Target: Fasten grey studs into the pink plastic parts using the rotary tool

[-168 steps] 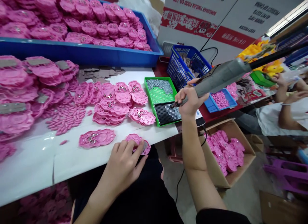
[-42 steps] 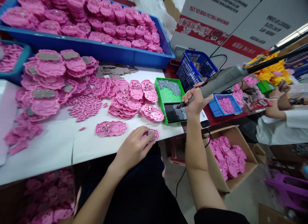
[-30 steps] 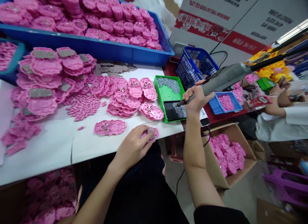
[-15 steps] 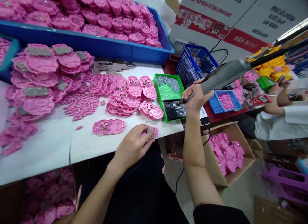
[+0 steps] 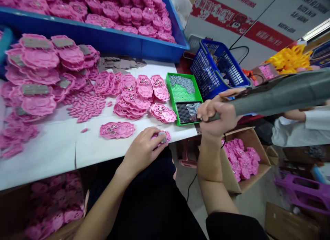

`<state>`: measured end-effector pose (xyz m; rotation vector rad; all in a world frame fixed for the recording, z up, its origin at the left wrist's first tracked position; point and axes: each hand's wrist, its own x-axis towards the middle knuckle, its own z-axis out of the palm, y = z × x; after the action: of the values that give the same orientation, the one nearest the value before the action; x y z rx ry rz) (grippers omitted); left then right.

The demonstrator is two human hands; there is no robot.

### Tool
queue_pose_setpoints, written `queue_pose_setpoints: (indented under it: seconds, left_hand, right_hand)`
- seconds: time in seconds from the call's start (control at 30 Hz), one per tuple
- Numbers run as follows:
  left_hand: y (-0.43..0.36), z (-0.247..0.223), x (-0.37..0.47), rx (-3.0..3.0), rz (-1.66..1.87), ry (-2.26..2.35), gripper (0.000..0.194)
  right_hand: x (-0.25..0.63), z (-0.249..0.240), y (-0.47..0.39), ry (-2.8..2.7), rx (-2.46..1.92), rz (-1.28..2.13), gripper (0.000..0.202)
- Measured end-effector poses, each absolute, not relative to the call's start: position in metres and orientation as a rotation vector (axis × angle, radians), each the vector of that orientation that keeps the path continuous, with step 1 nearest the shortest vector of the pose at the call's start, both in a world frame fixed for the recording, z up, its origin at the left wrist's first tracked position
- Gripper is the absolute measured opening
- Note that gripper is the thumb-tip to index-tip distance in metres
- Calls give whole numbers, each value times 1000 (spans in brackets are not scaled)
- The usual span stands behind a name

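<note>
My left hand (image 5: 145,143) is closed on a small pink piece with a grey plate (image 5: 163,137) at the table's front edge. My right hand (image 5: 216,116) grips a grey electric screwdriver (image 5: 273,97), its tip end pointing left over the right part of a black perforated tray (image 5: 184,112). That tray sits in the front of a green tray (image 5: 182,93) with small screws behind. Left of my left hand lies a pink shell (image 5: 117,130); stacks of pink shells (image 5: 132,106) stand behind it.
A long blue bin (image 5: 116,44) of pink parts spans the back. A blue basket (image 5: 219,69) stands right of the green tray. Below right is a carton (image 5: 232,185) of pink pieces. Another person's white sleeve (image 5: 299,128) shows at the right.
My right hand and the screwdriver have moved right and toward the camera, away from the middle of the black tray. My left hand keeps its hold on the pink piece. The view has shifted slightly.
</note>
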<state>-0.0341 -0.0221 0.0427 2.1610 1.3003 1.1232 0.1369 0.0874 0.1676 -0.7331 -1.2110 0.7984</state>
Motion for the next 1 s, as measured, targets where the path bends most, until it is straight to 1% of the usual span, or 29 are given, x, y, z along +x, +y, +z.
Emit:
queue_pose_setpoints:
  seconds: [0.1,0.17,0.23,0.4,0.6,0.87,1.0]
  left_hand:
    - [-22,43,-34,2164,1124,1318,21]
    - [-22,42,-34,2154,1141,1319,23]
    - [-21,41,-33,2132,1181,1305,24]
    - [-20,42,-31,2088,1253,1290,22]
    - [-19,45,-31,2053,1246,1308,25]
    - [-19,42,-31,2063,1264,1307,23]
    - [-19,43,-31,2055,1263,1309,24]
  right_hand:
    - [121,165,51,-1309,-704,1032,19]
    - [114,154,38,-1356,-673,1202,21]
    - [111,142,34,-1356,-657,1287,22]
    - [111,125,38,-1306,-664,1231,20]
    - [109,127,40,-1327,-597,1229,17]
    - [107,127,39,-1351,-667,1199,21]
    - [107,127,38,-1362,-675,1184,19]
